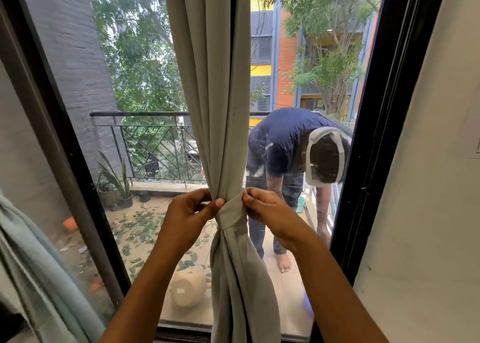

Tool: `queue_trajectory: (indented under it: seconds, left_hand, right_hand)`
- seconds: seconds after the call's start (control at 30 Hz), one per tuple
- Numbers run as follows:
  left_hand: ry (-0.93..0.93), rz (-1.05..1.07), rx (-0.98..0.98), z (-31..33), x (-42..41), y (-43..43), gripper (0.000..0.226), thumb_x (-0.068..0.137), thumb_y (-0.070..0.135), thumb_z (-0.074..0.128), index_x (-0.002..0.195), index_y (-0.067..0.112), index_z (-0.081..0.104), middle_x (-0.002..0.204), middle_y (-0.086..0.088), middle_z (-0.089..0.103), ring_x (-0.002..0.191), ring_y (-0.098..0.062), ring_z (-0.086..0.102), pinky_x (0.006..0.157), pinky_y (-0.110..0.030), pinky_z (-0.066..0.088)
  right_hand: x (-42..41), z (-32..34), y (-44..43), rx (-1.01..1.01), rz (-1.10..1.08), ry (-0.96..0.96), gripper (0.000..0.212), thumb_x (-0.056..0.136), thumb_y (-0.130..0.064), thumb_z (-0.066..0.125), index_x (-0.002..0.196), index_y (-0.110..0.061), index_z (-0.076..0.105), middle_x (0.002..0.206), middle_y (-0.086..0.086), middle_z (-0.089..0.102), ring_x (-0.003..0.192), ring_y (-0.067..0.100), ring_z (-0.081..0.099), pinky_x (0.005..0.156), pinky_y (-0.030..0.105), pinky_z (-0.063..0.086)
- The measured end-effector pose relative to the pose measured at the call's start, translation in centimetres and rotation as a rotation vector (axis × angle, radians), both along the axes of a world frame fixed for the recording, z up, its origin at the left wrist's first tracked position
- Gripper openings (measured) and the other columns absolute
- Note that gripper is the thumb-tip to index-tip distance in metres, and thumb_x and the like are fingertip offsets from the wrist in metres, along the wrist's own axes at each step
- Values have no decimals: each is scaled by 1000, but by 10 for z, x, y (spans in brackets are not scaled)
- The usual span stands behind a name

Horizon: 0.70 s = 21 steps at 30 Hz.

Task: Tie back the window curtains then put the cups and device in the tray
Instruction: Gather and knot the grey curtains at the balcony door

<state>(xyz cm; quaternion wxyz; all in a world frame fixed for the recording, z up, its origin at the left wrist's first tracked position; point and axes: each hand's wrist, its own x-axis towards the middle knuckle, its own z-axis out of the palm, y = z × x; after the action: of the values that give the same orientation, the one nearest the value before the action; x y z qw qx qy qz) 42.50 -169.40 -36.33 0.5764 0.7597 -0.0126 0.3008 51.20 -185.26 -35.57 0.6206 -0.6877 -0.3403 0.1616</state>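
The grey-beige fabric curtain (215, 109) hangs straight down the middle of the view, its long axis running from 12 o'clock to 6 o'clock, gathered into one thick bundle in front of the glass. A matching fabric tie band (231, 212) wraps the bundle crosswise just below centre, and the two hands meet there, one on either side. The left hand (189, 215) comes in from 7 o'clock and pinches the band's left edge between thumb and fingertips; the right hand (267, 212) comes in from 5 o'clock and pinches the band's upper right edge, fingers curled. Both sit equally near the band, so neither has the better reach.

The knot looks close to done. The next pull should probably run sideways, along 9 to 3 o'clock, across the curtain's hanging line.

A pale blue-green cloth (39, 264) hangs at 8 o'clock (possibly a second curtain). A black window frame (376, 135) stands at 3 o'clock. Through the glass, a person in a dark blue shirt (285, 140) bends over on the balcony. No cups, device or tray show here.
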Motion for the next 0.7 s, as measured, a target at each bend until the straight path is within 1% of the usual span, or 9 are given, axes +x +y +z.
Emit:
queue_trajectory:
  seconds: [0.1,0.17,0.23,0.3,0.37,0.43,0.53,0.63,0.7]
  left_hand:
    - [42,11,-23,3,2,5,11,71,26,81,81,28,77,84,-5,75,85,-32,71,80,-44,59]
    - [59,47,30,4,3,9,17,67,35,83,81,29,76,82,-5,74,82,-29,71,75,-38,60]
    - [46,155,155,6,1,10,21,64,39,85,79,29,73,81,0,70,75,-18,69,66,-23,55]
    - [1,405,339,4,-2,17,29,67,48,75,90,31,69,82,7,60,71,-8,59,60,-19,46]
    - [-4,533,364,-4,-5,34,50,72,68,60,109,35,65,94,7,56,84,-12,56,67,-26,45]
    - [124,384,237,-16,-7,54,63,72,73,56,124,38,56,114,8,55,104,-13,56,80,-31,48]
    - [285,-14,-56,-26,-11,67,73,55,60,77,121,32,60,114,-3,65,93,-18,67,73,-24,54]
    - [146,-8,-52,-26,-13,73,55,55,46,86,102,26,66,89,-5,72,68,-26,67,61,-32,55]
    - [31,-23,-33,-20,-16,72,38,66,34,83,97,28,64,89,-3,71,63,-26,65,57,-33,56]
  right_hand:
    - [-2,-5,-1,164,259,284,28,92,1,48,117,-11,55,105,1,66,100,13,63,88,23,51]
    - [-3,-8,6,168,247,257,36,87,6,55,118,-12,52,107,1,65,98,10,65,84,21,52]
    - [-5,-10,14,197,161,235,37,84,8,59,111,-15,54,103,1,66,89,6,66,78,18,53]
    - [-5,-13,19,252,125,262,35,82,9,60,108,-14,55,100,2,66,85,6,67,74,17,53]
    - [-3,-17,22,293,131,297,35,82,10,59,110,-11,53,100,4,65,86,8,67,76,19,54]
    - [-2,-18,23,314,136,324,36,82,10,58,111,-10,52,101,4,65,89,11,65,80,20,54]
    - [-1,-19,26,314,121,321,38,82,9,59,114,-10,51,103,5,65,90,11,65,80,21,54]
    - [-1,-21,28,308,103,299,43,82,5,61,119,-12,47,106,3,65,93,9,66,80,21,53]
    - [-3,-19,30,292,72,257,43,83,2,61,120,-14,44,106,0,64,92,5,66,78,18,52]
